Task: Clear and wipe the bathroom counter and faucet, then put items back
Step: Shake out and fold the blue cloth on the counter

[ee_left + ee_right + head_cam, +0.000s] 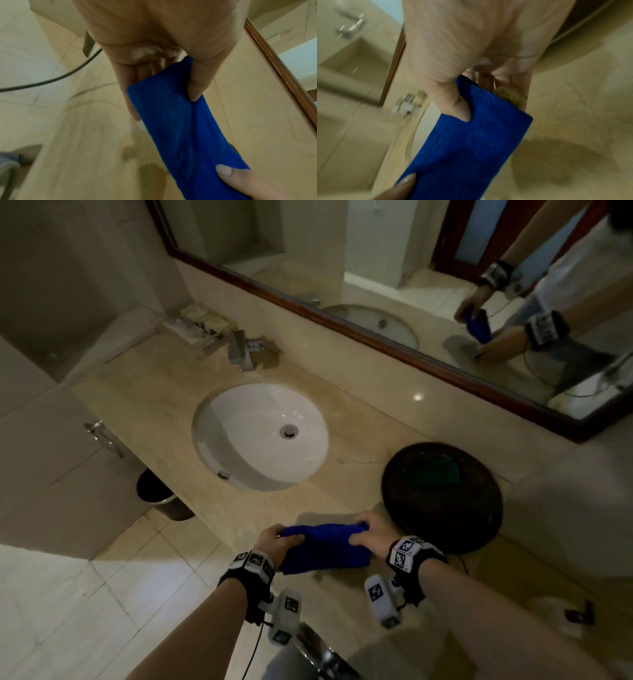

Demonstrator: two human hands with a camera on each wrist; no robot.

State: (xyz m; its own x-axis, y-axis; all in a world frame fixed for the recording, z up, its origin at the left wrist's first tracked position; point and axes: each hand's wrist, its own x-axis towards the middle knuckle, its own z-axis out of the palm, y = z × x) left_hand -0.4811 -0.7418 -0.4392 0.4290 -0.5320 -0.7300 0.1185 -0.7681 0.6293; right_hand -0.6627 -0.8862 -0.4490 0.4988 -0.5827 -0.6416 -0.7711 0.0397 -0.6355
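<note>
A folded blue cloth point(322, 546) is stretched between my two hands just above the front edge of the beige stone counter point(164, 392). My left hand point(274, 542) pinches its left end, thumb on top and fingers beneath, as the left wrist view shows on the cloth point(181, 121). My right hand point(371, 534) pinches the right end the same way, thumb pressed into the cloth point(471, 142). The chrome faucet point(245, 350) stands behind the white round sink point(239, 453), well beyond both hands.
A dark round tray point(442, 518) with a green item in it lies on the counter right of my right hand. A small tray of toiletries point(198, 325) sits at the back left. A wood-framed mirror point(342, 318) runs along the wall. A black bin point(157, 494) stands on the floor.
</note>
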